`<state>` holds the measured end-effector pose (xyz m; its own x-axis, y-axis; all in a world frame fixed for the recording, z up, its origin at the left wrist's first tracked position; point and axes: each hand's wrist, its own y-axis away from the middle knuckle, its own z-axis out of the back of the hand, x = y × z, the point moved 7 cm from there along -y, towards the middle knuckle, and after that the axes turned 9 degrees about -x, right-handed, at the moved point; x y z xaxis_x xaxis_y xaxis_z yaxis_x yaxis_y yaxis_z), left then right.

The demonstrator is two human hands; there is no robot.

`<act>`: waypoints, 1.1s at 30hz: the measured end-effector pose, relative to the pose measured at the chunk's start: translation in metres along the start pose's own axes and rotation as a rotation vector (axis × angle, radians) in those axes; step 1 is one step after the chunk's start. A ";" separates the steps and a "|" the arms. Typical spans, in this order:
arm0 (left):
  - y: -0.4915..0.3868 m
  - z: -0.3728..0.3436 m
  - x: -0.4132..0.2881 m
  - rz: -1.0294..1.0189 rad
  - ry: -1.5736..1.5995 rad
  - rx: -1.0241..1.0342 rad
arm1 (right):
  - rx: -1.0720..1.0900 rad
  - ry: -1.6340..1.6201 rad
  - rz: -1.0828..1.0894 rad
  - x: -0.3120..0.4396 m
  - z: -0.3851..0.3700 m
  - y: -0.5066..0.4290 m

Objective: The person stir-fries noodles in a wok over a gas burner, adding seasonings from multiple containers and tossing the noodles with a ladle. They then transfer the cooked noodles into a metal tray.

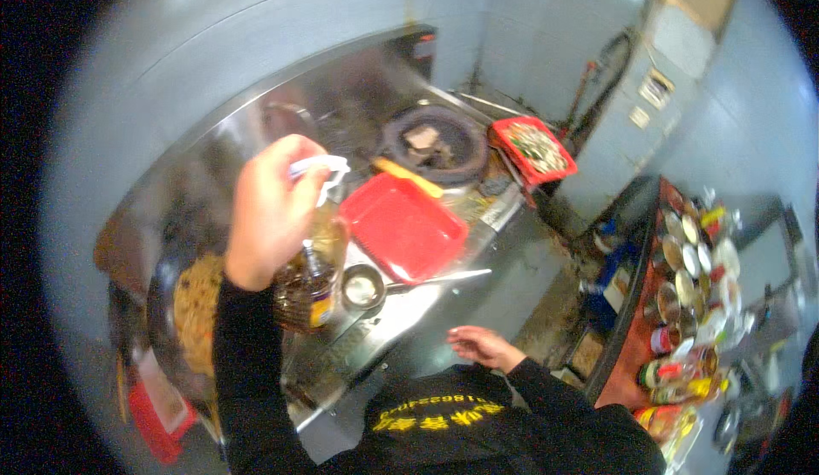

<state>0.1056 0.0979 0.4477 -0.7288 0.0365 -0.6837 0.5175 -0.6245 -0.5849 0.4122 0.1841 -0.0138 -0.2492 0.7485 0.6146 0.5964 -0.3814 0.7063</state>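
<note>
My left hand grips the white handle of a large clear plastic jug, which hangs over the metal counter and seems to have liquid in it. Beside the jug lies a small round metal bowl or ladle head, with a thin pale rod near it. A red plastic tray lies just beyond, showing a bare bottom. To the left, a dark wok containing brown food is partly hidden by my left sleeve. My right hand is held in front of my apron, fingers apart, with nothing visible in it.
Behind the tray are a yellow strip and a dark round burner ring. A red basket of cut food stands at the counter's far corner. On the right, a red-topped table bears several bowls and bottles. Another red container sits lower left.
</note>
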 end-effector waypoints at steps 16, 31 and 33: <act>-0.130 -0.499 -0.213 -0.031 0.598 0.580 | -0.501 -0.636 0.399 0.137 0.446 0.084; -0.232 -1.114 -0.469 -0.533 0.733 0.808 | -1.108 -1.079 0.584 0.216 0.663 0.181; -0.244 -1.183 -0.510 -0.548 0.647 0.830 | -1.159 -1.221 0.615 0.217 0.670 0.193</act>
<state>0.8811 1.1551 0.4231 -0.2775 0.6954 -0.6629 -0.4162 -0.7089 -0.5694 0.9845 0.6363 0.0205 0.7484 0.0981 0.6559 -0.5429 -0.4775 0.6909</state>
